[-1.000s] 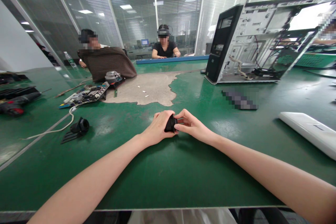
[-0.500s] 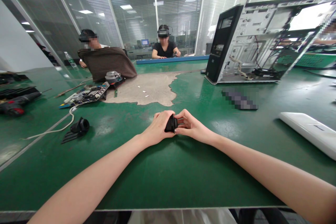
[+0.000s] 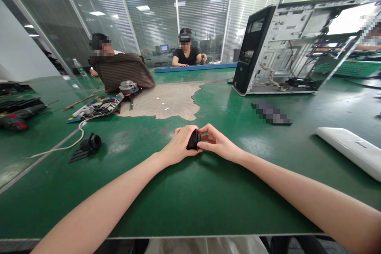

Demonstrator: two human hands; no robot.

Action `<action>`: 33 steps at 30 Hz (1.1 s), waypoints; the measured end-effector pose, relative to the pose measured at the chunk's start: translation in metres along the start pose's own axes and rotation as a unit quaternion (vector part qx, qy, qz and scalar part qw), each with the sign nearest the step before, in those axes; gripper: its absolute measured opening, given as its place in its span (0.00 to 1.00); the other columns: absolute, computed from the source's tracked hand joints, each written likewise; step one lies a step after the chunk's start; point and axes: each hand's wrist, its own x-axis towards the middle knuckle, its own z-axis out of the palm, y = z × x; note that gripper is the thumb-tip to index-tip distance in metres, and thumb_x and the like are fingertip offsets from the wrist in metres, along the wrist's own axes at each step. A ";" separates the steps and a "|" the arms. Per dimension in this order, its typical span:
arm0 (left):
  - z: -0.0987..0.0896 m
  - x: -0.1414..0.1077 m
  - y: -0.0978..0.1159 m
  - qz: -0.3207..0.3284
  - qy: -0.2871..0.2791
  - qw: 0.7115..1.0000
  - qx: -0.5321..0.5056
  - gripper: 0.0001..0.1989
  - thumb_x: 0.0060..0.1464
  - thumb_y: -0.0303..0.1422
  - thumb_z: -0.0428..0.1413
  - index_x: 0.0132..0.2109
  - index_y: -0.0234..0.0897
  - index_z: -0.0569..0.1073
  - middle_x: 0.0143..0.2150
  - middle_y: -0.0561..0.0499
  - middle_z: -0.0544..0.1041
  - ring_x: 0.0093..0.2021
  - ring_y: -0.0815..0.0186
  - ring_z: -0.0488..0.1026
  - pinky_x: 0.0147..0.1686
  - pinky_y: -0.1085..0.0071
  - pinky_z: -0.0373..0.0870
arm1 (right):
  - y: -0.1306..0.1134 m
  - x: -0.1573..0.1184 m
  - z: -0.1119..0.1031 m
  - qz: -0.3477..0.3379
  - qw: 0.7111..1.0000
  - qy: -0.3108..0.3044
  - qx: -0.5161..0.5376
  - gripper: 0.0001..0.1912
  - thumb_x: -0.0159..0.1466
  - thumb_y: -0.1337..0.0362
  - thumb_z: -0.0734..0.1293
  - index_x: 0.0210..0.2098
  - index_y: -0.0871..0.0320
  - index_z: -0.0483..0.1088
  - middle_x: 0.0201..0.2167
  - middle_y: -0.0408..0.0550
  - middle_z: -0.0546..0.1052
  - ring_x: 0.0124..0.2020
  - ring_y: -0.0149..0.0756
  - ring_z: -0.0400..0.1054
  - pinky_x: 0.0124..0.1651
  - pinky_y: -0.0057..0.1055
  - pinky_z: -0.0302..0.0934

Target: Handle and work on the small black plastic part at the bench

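A small black part (image 3: 194, 140), shaped like a stubby block with a flange, is held just over the green table (image 3: 220, 202) in front of me. My left hand (image 3: 179, 143) wraps round its left side, fingers and thumb closed on it. From the right, my right hand (image 3: 218, 144) pinches the part's right end between thumb and fingers. The palms hide some of the part, and I cannot make out its exact kind. Off to the left lies another black part (image 3: 89, 145) with a round opening and flat prongs.
An opened computer case (image 3: 256, 51) stands at the back right. Nearer on the right are a white box-like device (image 3: 348, 149) and a blurred-out dark flat item (image 3: 271, 113). A circuit board (image 3: 98, 110), a white cable (image 3: 80, 135) and a power drill (image 3: 22, 118) lie left. Two people sit opposite.
My right thumb and fingers have shifted slightly on the black part, which has turned a little. My left hand stays in place. The person opposite has moved one hand slightly.
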 end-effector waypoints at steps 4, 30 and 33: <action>-0.001 0.000 0.000 -0.004 -0.006 1.000 0.000 0.27 0.44 0.33 0.57 0.50 0.40 0.53 0.46 0.49 0.64 0.48 0.61 0.63 0.48 0.63 0.53 | -0.001 -0.001 -0.001 -0.012 1.000 -0.019 0.017 0.17 0.52 0.66 0.68 0.37 0.55 0.56 0.34 0.41 0.67 0.36 0.29 0.65 0.38 0.30 0.62; 0.000 0.000 0.000 -0.008 0.000 1.000 -0.002 0.26 0.45 0.36 0.57 0.49 0.40 0.54 0.46 0.49 0.65 0.48 0.61 0.63 0.48 0.62 0.54 | 0.000 -0.001 0.000 -0.022 1.000 0.009 -0.003 0.11 0.55 0.64 0.65 0.35 0.56 0.58 0.36 0.43 0.66 0.39 0.31 0.65 0.38 0.29 0.62; 0.000 0.000 0.000 -0.008 -0.003 1.000 -0.003 0.26 0.44 0.36 0.57 0.48 0.40 0.55 0.45 0.49 0.65 0.47 0.61 0.63 0.48 0.63 0.54 | 0.000 -0.001 0.000 -0.023 1.000 0.011 -0.012 0.13 0.55 0.65 0.65 0.39 0.55 0.58 0.38 0.44 0.64 0.39 0.30 0.64 0.38 0.29 0.63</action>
